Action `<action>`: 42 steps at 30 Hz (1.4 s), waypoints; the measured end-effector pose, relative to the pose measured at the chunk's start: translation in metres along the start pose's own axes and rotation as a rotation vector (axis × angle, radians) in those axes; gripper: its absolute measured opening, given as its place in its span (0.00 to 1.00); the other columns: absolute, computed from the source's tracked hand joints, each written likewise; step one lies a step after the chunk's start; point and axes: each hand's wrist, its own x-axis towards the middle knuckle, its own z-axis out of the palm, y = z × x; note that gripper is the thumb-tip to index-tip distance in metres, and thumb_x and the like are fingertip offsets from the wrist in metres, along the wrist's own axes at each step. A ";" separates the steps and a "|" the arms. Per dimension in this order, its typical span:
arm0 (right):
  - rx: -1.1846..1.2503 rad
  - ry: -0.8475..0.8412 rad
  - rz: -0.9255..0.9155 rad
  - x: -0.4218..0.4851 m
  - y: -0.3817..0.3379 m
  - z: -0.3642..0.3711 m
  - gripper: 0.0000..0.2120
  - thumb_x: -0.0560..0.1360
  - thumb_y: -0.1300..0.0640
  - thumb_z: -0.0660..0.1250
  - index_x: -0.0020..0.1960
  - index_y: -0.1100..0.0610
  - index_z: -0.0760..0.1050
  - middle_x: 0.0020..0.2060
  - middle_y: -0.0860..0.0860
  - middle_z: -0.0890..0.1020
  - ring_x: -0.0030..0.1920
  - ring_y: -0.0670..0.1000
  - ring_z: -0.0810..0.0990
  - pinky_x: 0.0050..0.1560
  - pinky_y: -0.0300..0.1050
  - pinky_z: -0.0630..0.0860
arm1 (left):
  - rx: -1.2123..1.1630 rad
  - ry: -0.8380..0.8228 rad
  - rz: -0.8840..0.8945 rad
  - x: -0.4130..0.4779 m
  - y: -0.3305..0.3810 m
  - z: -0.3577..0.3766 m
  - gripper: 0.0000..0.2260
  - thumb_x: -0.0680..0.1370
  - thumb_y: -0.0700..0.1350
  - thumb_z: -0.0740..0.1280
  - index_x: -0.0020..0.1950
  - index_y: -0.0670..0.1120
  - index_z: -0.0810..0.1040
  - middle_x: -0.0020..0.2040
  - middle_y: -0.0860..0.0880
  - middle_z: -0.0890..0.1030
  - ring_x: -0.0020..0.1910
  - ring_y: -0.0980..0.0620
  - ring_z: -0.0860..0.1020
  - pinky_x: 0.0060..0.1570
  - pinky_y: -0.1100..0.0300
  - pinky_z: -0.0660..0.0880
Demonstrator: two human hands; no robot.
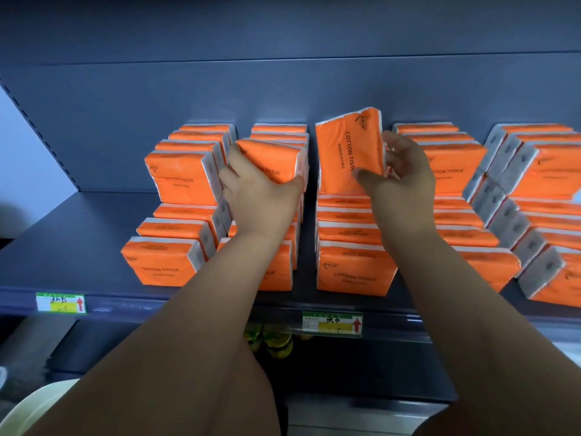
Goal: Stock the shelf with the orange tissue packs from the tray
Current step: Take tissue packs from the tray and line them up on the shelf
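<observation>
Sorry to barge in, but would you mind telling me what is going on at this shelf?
A person is stocking a dark shelf with orange tissue packs. The left hand grips a tilted pack on top of the second stack from the left. The right hand holds an upright pack, turned on end, above the next stack. Stacked packs already fill much of the shelf in two layers.
</observation>
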 end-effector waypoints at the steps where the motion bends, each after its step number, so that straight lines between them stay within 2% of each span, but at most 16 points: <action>1: 0.006 0.007 0.007 0.001 0.000 -0.002 0.26 0.71 0.68 0.75 0.65 0.48 0.76 0.57 0.42 0.81 0.52 0.34 0.81 0.47 0.30 0.76 | -0.003 -0.002 -0.010 0.000 0.000 0.001 0.51 0.69 0.53 0.80 0.83 0.48 0.52 0.77 0.44 0.61 0.77 0.40 0.63 0.72 0.45 0.66; 4: 0.020 0.009 0.021 0.001 -0.001 -0.008 0.27 0.72 0.69 0.74 0.67 0.51 0.76 0.48 0.36 0.83 0.50 0.34 0.82 0.47 0.31 0.77 | 0.017 0.009 -0.019 0.000 0.000 0.006 0.51 0.68 0.53 0.80 0.82 0.48 0.53 0.76 0.43 0.63 0.74 0.38 0.66 0.70 0.44 0.68; 6: 0.013 0.005 0.017 0.002 -0.002 -0.012 0.27 0.71 0.69 0.74 0.67 0.52 0.77 0.47 0.35 0.84 0.51 0.35 0.83 0.48 0.32 0.79 | 0.025 0.015 -0.027 0.001 -0.001 0.009 0.50 0.67 0.54 0.80 0.81 0.49 0.54 0.74 0.44 0.63 0.72 0.36 0.69 0.68 0.44 0.70; 10: -0.026 -0.024 -0.013 0.003 -0.001 -0.015 0.27 0.70 0.70 0.73 0.65 0.50 0.79 0.52 0.40 0.85 0.54 0.41 0.83 0.49 0.35 0.79 | 0.034 0.023 -0.035 0.002 -0.004 0.014 0.52 0.66 0.55 0.80 0.82 0.49 0.53 0.75 0.43 0.62 0.70 0.33 0.70 0.67 0.40 0.72; 15: -0.133 -0.065 -0.113 0.002 -0.002 -0.018 0.30 0.69 0.70 0.71 0.56 0.36 0.80 0.54 0.35 0.83 0.59 0.43 0.82 0.62 0.49 0.80 | 0.036 0.034 -0.022 0.004 -0.008 0.017 0.55 0.65 0.54 0.81 0.83 0.50 0.51 0.79 0.43 0.58 0.72 0.32 0.69 0.69 0.40 0.71; 20: -0.267 -0.149 -0.159 0.004 0.003 -0.026 0.30 0.69 0.70 0.70 0.63 0.44 0.80 0.60 0.41 0.82 0.62 0.45 0.80 0.63 0.52 0.79 | 0.077 0.019 -0.015 0.006 -0.010 0.017 0.55 0.65 0.55 0.82 0.83 0.48 0.52 0.78 0.42 0.59 0.72 0.32 0.68 0.69 0.41 0.68; 22: -0.317 -0.176 -0.185 0.003 0.002 -0.027 0.29 0.70 0.70 0.70 0.64 0.45 0.80 0.60 0.42 0.81 0.62 0.43 0.79 0.64 0.50 0.79 | 0.090 0.016 0.011 0.005 -0.010 0.016 0.55 0.66 0.54 0.82 0.83 0.48 0.52 0.79 0.42 0.58 0.73 0.33 0.66 0.70 0.43 0.67; 25: -0.334 -0.186 -0.197 0.003 0.000 -0.028 0.28 0.71 0.71 0.69 0.65 0.47 0.80 0.59 0.41 0.82 0.61 0.41 0.79 0.62 0.47 0.80 | 0.145 0.042 0.084 0.004 -0.008 0.014 0.55 0.67 0.55 0.82 0.84 0.48 0.52 0.82 0.41 0.54 0.79 0.36 0.58 0.74 0.44 0.63; 28: -0.336 -0.183 -0.185 0.002 0.000 -0.028 0.29 0.71 0.72 0.69 0.63 0.45 0.79 0.56 0.36 0.81 0.59 0.39 0.80 0.60 0.44 0.80 | 0.233 0.118 0.168 0.003 -0.005 0.010 0.51 0.67 0.59 0.79 0.82 0.47 0.57 0.81 0.40 0.59 0.80 0.36 0.58 0.77 0.45 0.59; 31: -0.378 -0.158 -0.207 0.004 0.000 -0.028 0.29 0.70 0.68 0.70 0.64 0.41 0.80 0.55 0.33 0.81 0.62 0.44 0.79 0.63 0.47 0.79 | 0.209 0.199 0.397 -0.001 0.003 0.005 0.34 0.74 0.53 0.73 0.77 0.42 0.68 0.76 0.39 0.68 0.75 0.36 0.65 0.76 0.46 0.60; 33: -0.347 -0.156 -0.185 0.007 -0.002 -0.029 0.26 0.72 0.68 0.71 0.61 0.42 0.82 0.53 0.34 0.82 0.59 0.39 0.80 0.61 0.42 0.80 | 0.112 0.190 0.554 -0.005 0.009 0.004 0.23 0.76 0.45 0.69 0.69 0.39 0.75 0.70 0.39 0.74 0.71 0.37 0.70 0.73 0.48 0.63; 35: -0.259 -0.163 -0.149 0.008 -0.006 -0.029 0.24 0.73 0.72 0.72 0.58 0.45 0.83 0.48 0.31 0.82 0.53 0.32 0.80 0.53 0.34 0.80 | 0.054 0.139 0.638 -0.014 0.015 0.005 0.17 0.76 0.41 0.67 0.64 0.38 0.78 0.63 0.40 0.79 0.65 0.40 0.74 0.68 0.52 0.68; 37: -0.202 -0.174 -0.142 0.007 -0.009 -0.031 0.24 0.72 0.75 0.71 0.57 0.50 0.83 0.47 0.32 0.83 0.49 0.29 0.80 0.48 0.29 0.77 | 0.006 0.047 0.642 -0.023 0.019 0.007 0.14 0.77 0.39 0.66 0.62 0.39 0.79 0.57 0.44 0.81 0.59 0.45 0.76 0.62 0.57 0.70; 39: -0.168 -0.152 -0.146 0.008 -0.009 -0.032 0.24 0.70 0.77 0.71 0.60 0.56 0.83 0.50 0.40 0.83 0.48 0.30 0.80 0.48 0.27 0.75 | -0.070 -0.068 0.609 -0.032 0.022 0.008 0.12 0.77 0.38 0.66 0.61 0.42 0.79 0.53 0.49 0.81 0.55 0.50 0.77 0.55 0.60 0.72; 42: -0.144 -0.096 -0.153 0.010 -0.008 -0.033 0.26 0.69 0.77 0.71 0.63 0.58 0.81 0.53 0.45 0.83 0.47 0.30 0.80 0.50 0.27 0.74 | -0.155 -0.208 0.512 -0.040 0.025 0.011 0.17 0.78 0.40 0.65 0.67 0.46 0.77 0.55 0.54 0.80 0.53 0.54 0.79 0.53 0.60 0.76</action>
